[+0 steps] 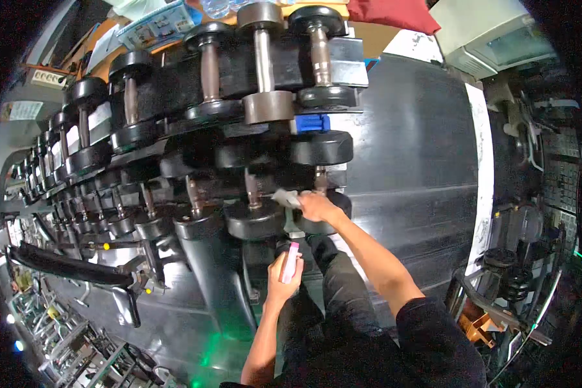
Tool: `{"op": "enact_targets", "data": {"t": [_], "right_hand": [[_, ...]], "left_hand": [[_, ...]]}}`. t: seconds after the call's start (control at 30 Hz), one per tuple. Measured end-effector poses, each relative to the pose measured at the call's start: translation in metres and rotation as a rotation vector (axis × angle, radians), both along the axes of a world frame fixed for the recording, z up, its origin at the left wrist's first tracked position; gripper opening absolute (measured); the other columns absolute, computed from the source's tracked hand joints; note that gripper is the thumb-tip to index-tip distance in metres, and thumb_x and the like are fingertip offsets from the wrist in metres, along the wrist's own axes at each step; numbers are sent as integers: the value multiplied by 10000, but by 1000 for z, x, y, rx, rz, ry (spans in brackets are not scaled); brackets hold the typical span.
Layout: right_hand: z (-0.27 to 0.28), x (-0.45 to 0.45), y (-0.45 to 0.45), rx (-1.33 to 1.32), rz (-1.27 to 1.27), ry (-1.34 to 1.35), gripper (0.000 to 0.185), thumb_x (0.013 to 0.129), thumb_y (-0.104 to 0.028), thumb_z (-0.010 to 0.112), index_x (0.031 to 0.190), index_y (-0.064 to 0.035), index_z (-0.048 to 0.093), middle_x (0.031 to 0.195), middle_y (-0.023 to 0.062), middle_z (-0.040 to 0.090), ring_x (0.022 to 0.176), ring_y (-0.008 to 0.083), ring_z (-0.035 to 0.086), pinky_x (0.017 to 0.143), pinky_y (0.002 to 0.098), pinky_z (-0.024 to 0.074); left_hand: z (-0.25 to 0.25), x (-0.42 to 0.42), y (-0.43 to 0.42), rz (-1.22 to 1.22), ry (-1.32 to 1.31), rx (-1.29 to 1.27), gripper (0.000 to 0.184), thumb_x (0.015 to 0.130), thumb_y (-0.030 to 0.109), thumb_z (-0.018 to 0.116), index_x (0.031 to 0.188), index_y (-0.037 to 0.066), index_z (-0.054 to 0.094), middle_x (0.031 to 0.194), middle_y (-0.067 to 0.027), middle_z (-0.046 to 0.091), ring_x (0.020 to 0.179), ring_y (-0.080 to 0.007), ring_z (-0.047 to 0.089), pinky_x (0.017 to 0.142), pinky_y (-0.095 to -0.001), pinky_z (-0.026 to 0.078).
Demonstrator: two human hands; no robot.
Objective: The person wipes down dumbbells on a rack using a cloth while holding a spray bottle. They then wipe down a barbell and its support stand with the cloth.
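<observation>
My right hand (317, 207) is closed on a crumpled whitish cloth (286, 198), which sticks out to the left of the fingers. This hand is over the near end of the rightmost lower dumbbell (321, 148), hiding part of its handle and near head. I cannot tell whether the cloth touches the dumbbell. Left of the cloth lies another black dumbbell (255, 220) with a metal handle. Lower down, my left hand (283, 279) is wrapped round a small pale pink bottle (291, 264) with a brighter pink top, held upright in front of my legs.
Two tiers of dumbbells run away to the left, with a chrome-handled dumbbell (264, 61) on the upper tier. A blue object (312, 123) sits between the tiers. A black padded bench (213, 278) stands close on the left. Dark floor mats (414, 161) lie to the right.
</observation>
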State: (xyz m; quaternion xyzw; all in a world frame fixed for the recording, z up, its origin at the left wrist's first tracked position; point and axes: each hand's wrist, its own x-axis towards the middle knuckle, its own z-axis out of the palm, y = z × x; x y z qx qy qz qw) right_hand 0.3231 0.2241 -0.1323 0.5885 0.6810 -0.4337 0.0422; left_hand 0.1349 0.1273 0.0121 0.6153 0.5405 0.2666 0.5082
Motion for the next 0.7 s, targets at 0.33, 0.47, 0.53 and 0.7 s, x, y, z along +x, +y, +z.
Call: {"op": "enact_targets", "data": {"t": [0.33,0.47,0.53,0.7], "right_hand": [[32,123,-24,-135,-88,27,432,869,-149,536,1300,-119,545,1212,215,621,1136,419,573,1003,480,438],[-34,104,-29,30,-498,221,366,890,-147,522,1246,-89,582,1181,212,640,1132,411,580,952,468,459],[-46,104,-32,9,-479,270,375,898,-151,523,1265,-93,572,1196,200,642,1137,386,586,959,448,455],[-30,137,-39,-113,-287,263,385,920,-236,540,1278,-100,577,1149,173,670,1066,300,630,948,392,466]], "left_hand": [[0,17,-18,-19,29,-61,127,857,63,683,972,17,651,782,-62,666,696,-124,641,655,-274,506],[-5,23,-21,-4,-5,-64,131,856,57,683,973,9,647,820,-76,682,761,-124,666,696,-278,519],[-8,26,-24,-2,2,-88,127,856,51,683,971,9,647,829,-77,687,763,-119,663,697,-276,519],[-11,34,-31,27,-52,-93,125,855,45,684,969,9,648,818,-68,682,753,-107,656,682,-271,517]]}}
